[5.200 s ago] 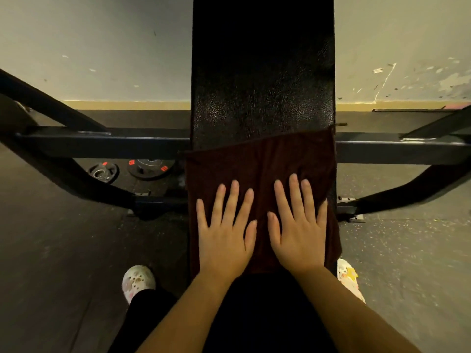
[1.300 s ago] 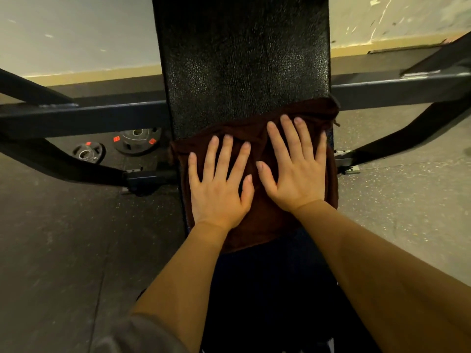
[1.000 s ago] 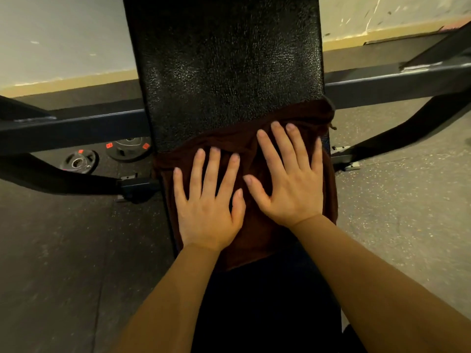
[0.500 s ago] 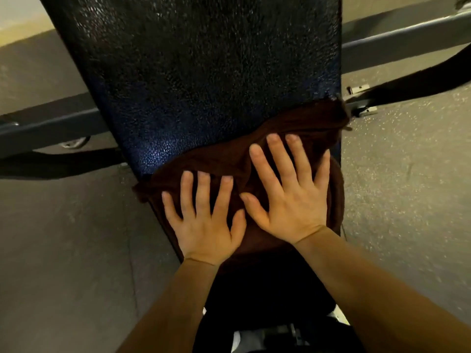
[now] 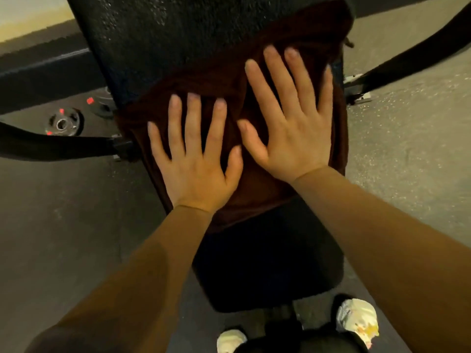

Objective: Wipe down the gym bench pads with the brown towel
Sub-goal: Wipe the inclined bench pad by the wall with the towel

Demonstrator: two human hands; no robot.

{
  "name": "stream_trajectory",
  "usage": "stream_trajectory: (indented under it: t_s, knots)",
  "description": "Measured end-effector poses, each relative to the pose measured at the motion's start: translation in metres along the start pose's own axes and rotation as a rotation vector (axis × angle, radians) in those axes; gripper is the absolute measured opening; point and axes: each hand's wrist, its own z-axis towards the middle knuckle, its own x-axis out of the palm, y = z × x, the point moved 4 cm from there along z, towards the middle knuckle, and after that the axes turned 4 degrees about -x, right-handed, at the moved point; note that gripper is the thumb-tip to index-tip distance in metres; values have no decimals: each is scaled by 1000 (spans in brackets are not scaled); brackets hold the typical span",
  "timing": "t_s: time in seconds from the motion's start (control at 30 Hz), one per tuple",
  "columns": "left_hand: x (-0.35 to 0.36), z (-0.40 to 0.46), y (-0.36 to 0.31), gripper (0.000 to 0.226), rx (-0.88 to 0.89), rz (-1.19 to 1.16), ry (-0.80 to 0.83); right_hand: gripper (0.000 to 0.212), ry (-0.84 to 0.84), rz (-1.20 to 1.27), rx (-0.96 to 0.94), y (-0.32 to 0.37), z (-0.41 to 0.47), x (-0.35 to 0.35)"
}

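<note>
The brown towel (image 5: 224,80) lies spread and slightly bunched across the black textured bench back pad (image 5: 163,39). My left hand (image 5: 196,154) presses flat on the towel's left part, fingers straight and spread. My right hand (image 5: 293,123) presses flat on its right part, a little farther up the pad. The black seat pad (image 5: 267,263) lies below the towel, nearer to me. The towel's right edge hangs over the pad's side.
Black frame bars (image 5: 51,143) run left and right (image 5: 407,59) under the bench. Weight plates (image 5: 63,122) lie on the dark rubber floor at the left. My white shoes (image 5: 356,319) stand either side of the bench's near end. A pale wall (image 5: 25,11) is at top left.
Both hands slid the towel up along the back pad and it bunched, the right hand leading. The view tilted down, so the seat pad and my shoes now show.
</note>
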Motion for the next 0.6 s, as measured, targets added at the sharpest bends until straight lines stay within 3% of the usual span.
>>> stream_trajectory:
  t_s: [0.2,0.4,0.6]
  knots:
    - [-6,-2,-6,62,-17,-16,79,55,-32,-8,178,10,-31,0]
    - [2,-82,-24,61,-17,-34,122,57,35,31,169,30,-95,3]
    - [12,-145,-37,60,173,-76,126,57,86,72,132,42,-159,8]
